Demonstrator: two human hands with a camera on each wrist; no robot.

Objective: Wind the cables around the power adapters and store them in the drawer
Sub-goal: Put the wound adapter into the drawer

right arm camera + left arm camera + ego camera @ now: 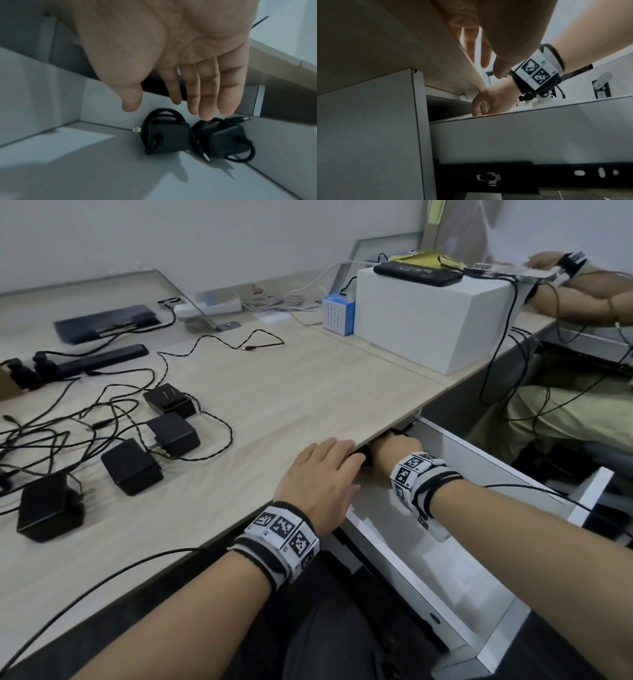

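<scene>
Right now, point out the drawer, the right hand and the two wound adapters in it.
drawer (pixel 404 563): head view, bare floor.
right hand (pixel 171 54): right wrist view, palm.
left wound adapter (pixel 169 136): right wrist view, body face.
right wound adapter (pixel 226 140): right wrist view, body face.

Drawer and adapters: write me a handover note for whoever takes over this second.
Right hand: open, fingers straight, inside the white drawer, just above the two stowed adapters, holding nothing.
Left hand: open, resting flat on the desk edge above the drawer.
Done: two wound adapters sit side by side at the drawer's back corner, cables wrapped round them.
Left: four black adapters on the desk, their cables loose and tangled. Wind each, then stow it beside the other two. The drawer stands open.
</scene>
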